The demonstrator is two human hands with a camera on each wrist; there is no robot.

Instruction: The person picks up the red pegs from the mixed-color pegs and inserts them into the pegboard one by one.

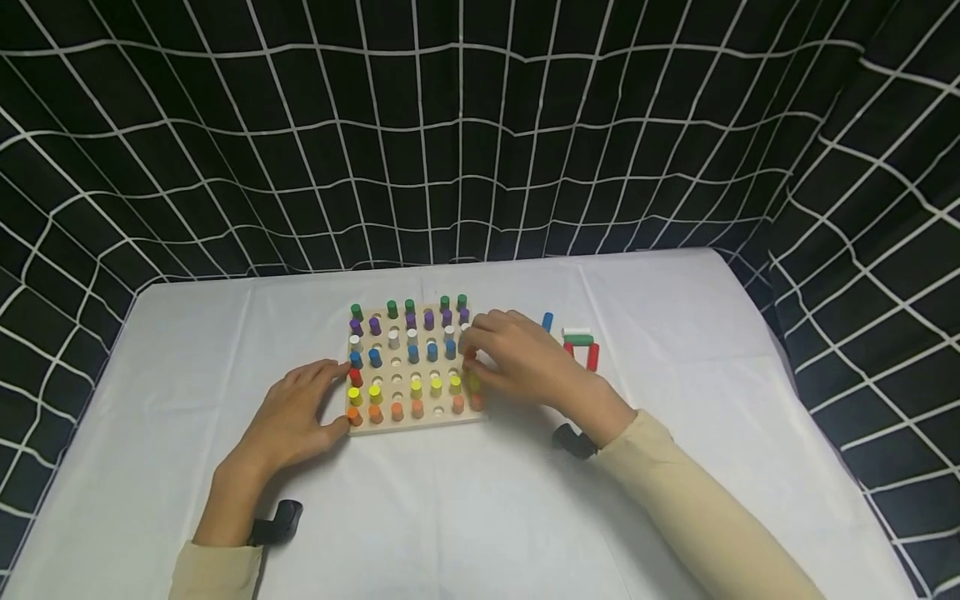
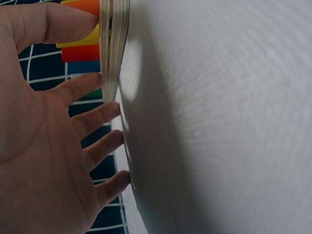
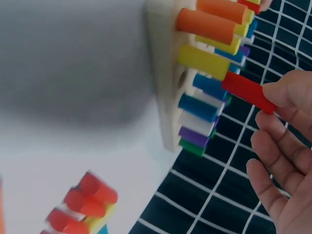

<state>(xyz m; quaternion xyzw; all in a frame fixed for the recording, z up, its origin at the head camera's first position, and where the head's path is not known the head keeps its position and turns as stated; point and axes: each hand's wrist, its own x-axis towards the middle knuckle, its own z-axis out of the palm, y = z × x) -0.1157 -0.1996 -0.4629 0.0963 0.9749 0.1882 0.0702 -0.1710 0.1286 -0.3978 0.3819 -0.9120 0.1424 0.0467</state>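
A wooden pegboard (image 1: 420, 423) lies on the table, with rows of green, purple, white, blue, yellow and orange pegs and some bare holes. One red peg (image 1: 356, 377) stands at the left end of its row. My left hand (image 1: 296, 412) rests against the board's left edge, thumb near the front corner and fingers extended. Over the board's right side, my right hand (image 1: 525, 354) pinches a red peg (image 3: 246, 92) between thumb and fingertips. That peg is raised, its far end beside a standing yellow peg (image 3: 202, 61); the hand hides it in the head view.
Right of the board lie loose pegs: a blue peg (image 1: 547, 322), a white peg (image 1: 576, 331), a green peg (image 1: 578, 340) and a red peg (image 1: 593, 357). A white cloth (image 1: 465, 517) covers the table. A black curtain with white grid lines (image 1: 420, 150) hangs behind.
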